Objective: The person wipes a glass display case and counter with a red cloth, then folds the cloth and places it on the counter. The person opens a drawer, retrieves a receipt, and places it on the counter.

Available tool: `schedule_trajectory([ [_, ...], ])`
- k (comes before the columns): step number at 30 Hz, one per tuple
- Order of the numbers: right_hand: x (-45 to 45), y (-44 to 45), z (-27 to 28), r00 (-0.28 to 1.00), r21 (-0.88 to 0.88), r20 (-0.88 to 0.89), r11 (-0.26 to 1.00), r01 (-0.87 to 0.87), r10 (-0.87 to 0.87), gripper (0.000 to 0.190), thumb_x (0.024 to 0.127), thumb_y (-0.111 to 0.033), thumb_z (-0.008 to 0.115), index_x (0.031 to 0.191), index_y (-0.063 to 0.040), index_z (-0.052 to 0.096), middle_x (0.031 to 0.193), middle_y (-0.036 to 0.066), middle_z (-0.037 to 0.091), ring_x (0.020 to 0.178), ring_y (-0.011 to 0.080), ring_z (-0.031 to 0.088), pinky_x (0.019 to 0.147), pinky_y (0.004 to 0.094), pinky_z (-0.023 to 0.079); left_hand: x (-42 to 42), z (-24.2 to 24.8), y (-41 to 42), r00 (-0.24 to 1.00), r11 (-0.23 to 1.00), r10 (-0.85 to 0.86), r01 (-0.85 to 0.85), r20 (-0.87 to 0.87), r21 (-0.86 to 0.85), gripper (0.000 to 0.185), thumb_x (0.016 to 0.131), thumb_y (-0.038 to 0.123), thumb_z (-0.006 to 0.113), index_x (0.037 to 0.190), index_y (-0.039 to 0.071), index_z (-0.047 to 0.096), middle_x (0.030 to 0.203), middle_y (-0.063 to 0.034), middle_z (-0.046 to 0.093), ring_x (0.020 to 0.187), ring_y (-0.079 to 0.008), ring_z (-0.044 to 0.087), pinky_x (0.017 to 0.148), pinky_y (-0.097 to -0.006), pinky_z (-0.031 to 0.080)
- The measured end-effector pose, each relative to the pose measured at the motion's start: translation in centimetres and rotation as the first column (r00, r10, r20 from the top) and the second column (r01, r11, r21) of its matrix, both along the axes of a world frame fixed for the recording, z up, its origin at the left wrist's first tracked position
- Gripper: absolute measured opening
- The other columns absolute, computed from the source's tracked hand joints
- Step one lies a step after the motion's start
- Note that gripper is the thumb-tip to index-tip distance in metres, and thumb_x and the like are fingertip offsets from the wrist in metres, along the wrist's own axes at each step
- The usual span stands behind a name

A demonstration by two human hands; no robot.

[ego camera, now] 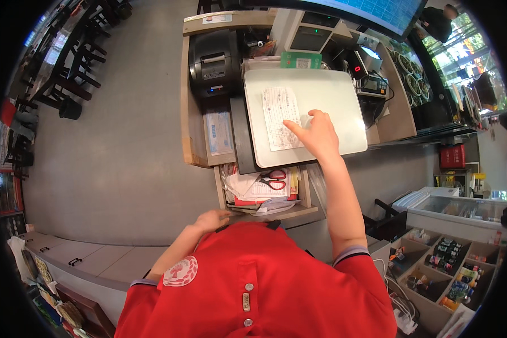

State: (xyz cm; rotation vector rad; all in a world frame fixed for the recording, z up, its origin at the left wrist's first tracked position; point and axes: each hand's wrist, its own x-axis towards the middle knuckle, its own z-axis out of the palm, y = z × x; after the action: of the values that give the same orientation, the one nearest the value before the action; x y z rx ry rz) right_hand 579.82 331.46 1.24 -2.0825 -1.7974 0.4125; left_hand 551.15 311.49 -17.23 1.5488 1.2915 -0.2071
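Observation:
My right hand (321,133) reaches over a pale, glossy flat panel (329,93) with thumb and fingers apart. Its thumb overlaps a handwritten paper slip (281,105) lying on the panel; whether they touch is unclear. Below the panel's near edge, a drawer (310,209) is pulled out. Inside lie red-and-black handled scissors (274,181) on several papers (241,183). My left hand (211,220) is low by the drawer's near left corner, close to my red shirt. Its fingertips reach the drawer front, but their grip does not show clearly.
A black receipt printer (213,63) stands left of the panel, above a blue-and-white box (219,133). A monitor (363,12) overhangs the back. Wired devices (372,84) crowd the right. Behind on the right is a divided bin of bottles (448,270).

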Motion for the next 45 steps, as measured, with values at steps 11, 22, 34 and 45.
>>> schedule_trajectory([
  [11,6.3,2.8,-4.8,0.896,-0.150,-0.444,0.987,-0.062,-0.011,0.046,0.069,-0.031,0.077,0.098,-0.002,0.056,0.103,0.015,0.058,0.093,0.0265,0.059,0.078,0.0375,0.048,-1.5,-0.4,-1.0,0.979,0.978,0.203,-0.203,0.002,0.045,0.040,0.088,0.036,0.053,0.121,0.014,0.059,0.112,-0.0144,0.063,0.105,-0.0336,0.059,0.088,-0.0398,0.048],
  [22,-0.5,0.4,-0.1,0.980,-0.177,0.061,0.968,-0.177,0.190,0.037,0.067,-0.024,0.079,0.092,-0.004,0.059,0.102,0.013,0.052,0.092,0.0310,0.057,0.079,0.0389,0.048,-1.0,-0.3,1.1,0.979,0.969,0.204,-0.199,-0.016,0.146,0.034,0.089,0.032,0.054,0.117,0.015,0.062,0.106,-0.0138,0.066,0.098,-0.0322,0.062,0.083,-0.0402,0.050],
  [34,2.0,-0.8,-1.6,0.700,-0.099,-0.713,0.983,-0.155,0.039,0.032,0.080,-0.007,0.066,0.112,-0.005,0.059,0.087,0.004,0.064,0.081,0.0151,0.060,0.073,0.0268,0.048,-2.1,0.5,-0.5,0.973,0.974,0.224,-0.222,-0.063,0.044,0.034,0.088,0.028,0.055,0.118,0.011,0.061,0.109,-0.0101,0.066,0.101,-0.0276,0.062,0.087,-0.0372,0.049],
  [45,2.7,-11.4,-0.7,0.749,0.060,-0.496,0.877,-0.476,0.440,0.016,0.077,0.002,0.063,0.090,-0.007,0.065,0.095,0.006,0.066,0.090,0.0212,0.064,0.073,0.0292,0.051,-1.9,0.2,-0.6,0.956,0.956,0.288,-0.283,-0.062,0.070,0.030,0.090,0.026,0.055,0.113,0.009,0.064,0.108,-0.0122,0.066,0.102,-0.0290,0.062,0.087,-0.0363,0.049],
])
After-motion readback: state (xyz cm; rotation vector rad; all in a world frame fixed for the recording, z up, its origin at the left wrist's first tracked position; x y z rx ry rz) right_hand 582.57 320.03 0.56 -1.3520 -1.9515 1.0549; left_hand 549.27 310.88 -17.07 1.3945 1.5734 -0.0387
